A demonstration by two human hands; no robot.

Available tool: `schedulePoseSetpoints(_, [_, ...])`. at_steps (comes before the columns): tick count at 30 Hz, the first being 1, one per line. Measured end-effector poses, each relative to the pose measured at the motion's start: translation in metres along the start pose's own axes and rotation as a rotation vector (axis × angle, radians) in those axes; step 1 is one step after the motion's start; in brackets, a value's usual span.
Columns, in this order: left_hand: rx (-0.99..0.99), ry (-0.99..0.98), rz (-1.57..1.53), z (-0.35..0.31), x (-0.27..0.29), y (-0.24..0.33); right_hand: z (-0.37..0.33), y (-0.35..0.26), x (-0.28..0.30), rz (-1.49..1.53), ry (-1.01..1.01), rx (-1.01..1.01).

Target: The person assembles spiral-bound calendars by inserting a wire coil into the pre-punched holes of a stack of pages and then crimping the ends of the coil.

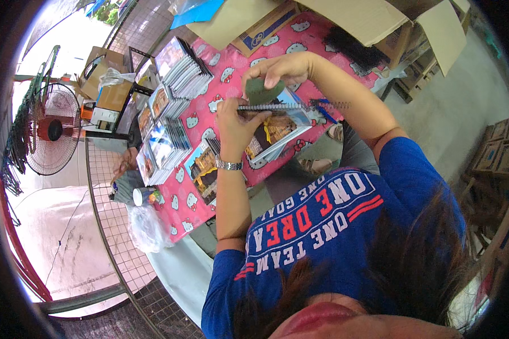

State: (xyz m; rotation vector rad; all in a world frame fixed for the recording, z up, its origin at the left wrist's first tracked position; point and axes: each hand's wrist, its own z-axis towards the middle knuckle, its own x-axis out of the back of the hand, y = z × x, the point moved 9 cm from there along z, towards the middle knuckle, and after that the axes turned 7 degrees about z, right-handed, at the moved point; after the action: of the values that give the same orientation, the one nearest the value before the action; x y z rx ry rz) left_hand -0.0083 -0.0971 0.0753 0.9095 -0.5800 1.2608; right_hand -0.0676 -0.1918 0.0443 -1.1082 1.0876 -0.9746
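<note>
My left hand [236,124], a metal watch at its wrist, grips a picture-covered notebook [283,125] at its coil edge. A dark spiral coil [283,106] runs along that edge, and its loose end sticks out past the right corner. In my right hand [288,68] is a dark green flat piece [264,90], pinched between thumb and fingers and held against or just above the coil. Blue-handled pliers [326,111] lie by the coil's free end. Beneath the held notebook are more notebooks. Another notebook [201,169] lies beside my left forearm.
Stacks of notebooks [178,70] line the left side of the pink patterned tablecloth [195,118]. Cardboard boxes [263,28] and a dark bundle [353,51] stand at the far side. A cup [141,196] and plastic bag [148,229] sit at the left corner, near a fan [52,130].
</note>
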Motion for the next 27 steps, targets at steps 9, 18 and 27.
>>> schedulePoseSetpoints(9, [0.072, -0.033, -0.1, -0.005, 0.008, -0.027, 0.026, 0.021, 0.021, -0.471, 0.041, -0.193])
schedulePoseSetpoints(18, [0.14, -0.111, -0.169, -0.012, 0.0, -0.051, 0.035, 0.014, 0.014, -0.099, 0.007, -0.072])
schedulePoseSetpoints(27, [0.35, -0.186, -0.302, -0.02, -0.007, -0.067, 0.044, 0.021, 0.017, -0.072, 0.083, -0.014])
